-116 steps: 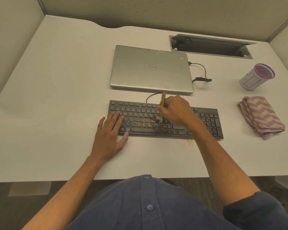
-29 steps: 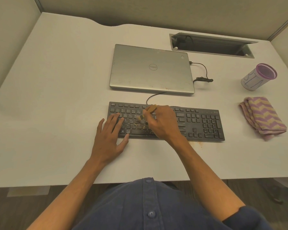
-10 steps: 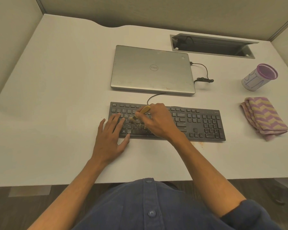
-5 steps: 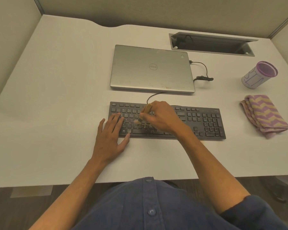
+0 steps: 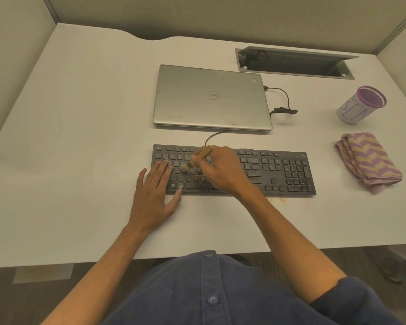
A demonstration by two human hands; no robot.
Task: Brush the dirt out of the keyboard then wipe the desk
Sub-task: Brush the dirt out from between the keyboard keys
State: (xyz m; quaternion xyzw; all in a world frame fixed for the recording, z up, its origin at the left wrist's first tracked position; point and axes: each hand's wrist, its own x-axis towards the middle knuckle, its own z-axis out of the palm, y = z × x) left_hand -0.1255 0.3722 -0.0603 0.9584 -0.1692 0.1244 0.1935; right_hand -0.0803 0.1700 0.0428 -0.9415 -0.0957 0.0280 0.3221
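Two hands were on the keyboard (image 5: 279,171), which lay on the white worktop (image 5: 80,137) just in front of a closed laptop (image 5: 211,97). Right hand (image 5: 223,171) had its fingers curled round a small wooden brush (image 5: 198,157), handle tilted up toward the laptop, bristles down on the letter keys left of centre. Left hand (image 5: 156,195) lay flat, fingers straight and slightly spread, fingertips pressing the keyboard's left end, thumb at its front edge, palm on the worktop. Brown crumbs (image 5: 201,178) sat among the keys just below the bristles; a few more specks (image 5: 280,200) lay on the worktop beside the keyboard's front edge, right of the right forearm. Folded purple-and-yellow cloth (image 5: 368,161) lay well to the right, apart from the keyboard, with a purple-rimmed cup (image 5: 359,105) behind it. Keyboard cable (image 5: 217,134) ran back under the laptop's front edge. Cable hatch (image 5: 293,63) stood open at the rear of the worktop.
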